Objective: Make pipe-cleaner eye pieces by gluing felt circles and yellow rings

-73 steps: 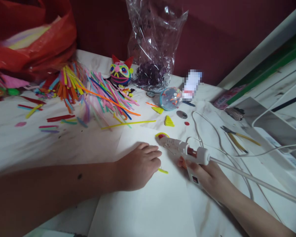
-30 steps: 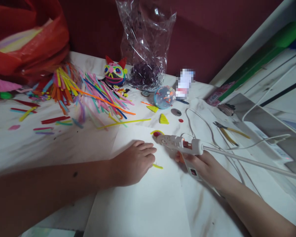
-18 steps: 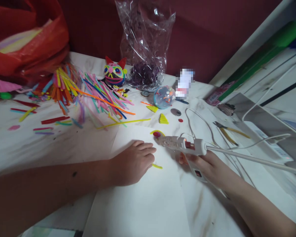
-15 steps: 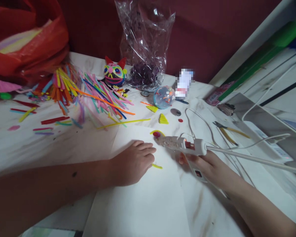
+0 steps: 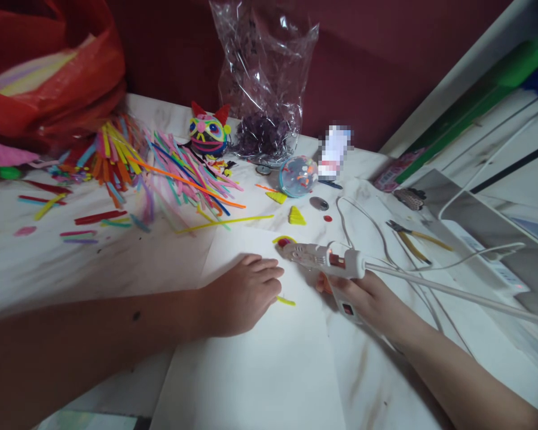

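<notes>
We have edged our right grip (image 5: 368, 297), closed around the white plastic glue gun (image 5: 323, 258), leftward; beside it our left grip (image 5: 242, 294) lies flat, unclenched, touching a short yellow strip (image 5: 286, 301).

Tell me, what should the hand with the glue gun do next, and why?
Probably squeeze a small dot of glue: the right hand holds the glue gun with its tip at the red-and-yellow piece, and the left hand rests on the paper by the yellow strip.
</notes>
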`<state>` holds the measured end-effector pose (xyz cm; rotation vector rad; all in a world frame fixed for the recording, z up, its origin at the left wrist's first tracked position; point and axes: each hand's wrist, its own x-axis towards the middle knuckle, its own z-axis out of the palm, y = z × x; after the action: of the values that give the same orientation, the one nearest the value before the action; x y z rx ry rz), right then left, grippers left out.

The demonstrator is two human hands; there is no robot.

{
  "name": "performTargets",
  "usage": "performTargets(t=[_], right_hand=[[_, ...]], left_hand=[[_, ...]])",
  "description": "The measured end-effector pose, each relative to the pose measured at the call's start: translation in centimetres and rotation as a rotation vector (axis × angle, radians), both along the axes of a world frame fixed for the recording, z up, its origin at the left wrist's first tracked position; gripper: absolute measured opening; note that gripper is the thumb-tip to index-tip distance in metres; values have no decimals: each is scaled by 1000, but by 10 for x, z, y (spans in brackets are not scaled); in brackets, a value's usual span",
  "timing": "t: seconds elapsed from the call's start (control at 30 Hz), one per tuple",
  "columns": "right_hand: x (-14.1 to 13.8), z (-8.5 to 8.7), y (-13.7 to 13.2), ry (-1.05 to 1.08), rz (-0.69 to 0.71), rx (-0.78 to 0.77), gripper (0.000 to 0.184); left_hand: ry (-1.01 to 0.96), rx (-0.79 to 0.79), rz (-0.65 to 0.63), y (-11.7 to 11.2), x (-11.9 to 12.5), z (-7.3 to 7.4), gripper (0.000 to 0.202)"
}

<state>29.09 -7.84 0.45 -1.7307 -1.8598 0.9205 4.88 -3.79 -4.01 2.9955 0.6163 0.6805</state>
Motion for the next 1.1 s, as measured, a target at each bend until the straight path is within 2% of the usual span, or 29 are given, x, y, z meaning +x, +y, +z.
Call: performTargets(t=[0.37, 1.1], right_hand=[[5, 6, -2, 5, 72, -33, 44], [6, 8, -3, -21, 72, -85, 40]], left_hand=[[-9, -7, -7, 0, 0, 1, 12], [-6, 4, -11, 0, 0, 2, 14]])
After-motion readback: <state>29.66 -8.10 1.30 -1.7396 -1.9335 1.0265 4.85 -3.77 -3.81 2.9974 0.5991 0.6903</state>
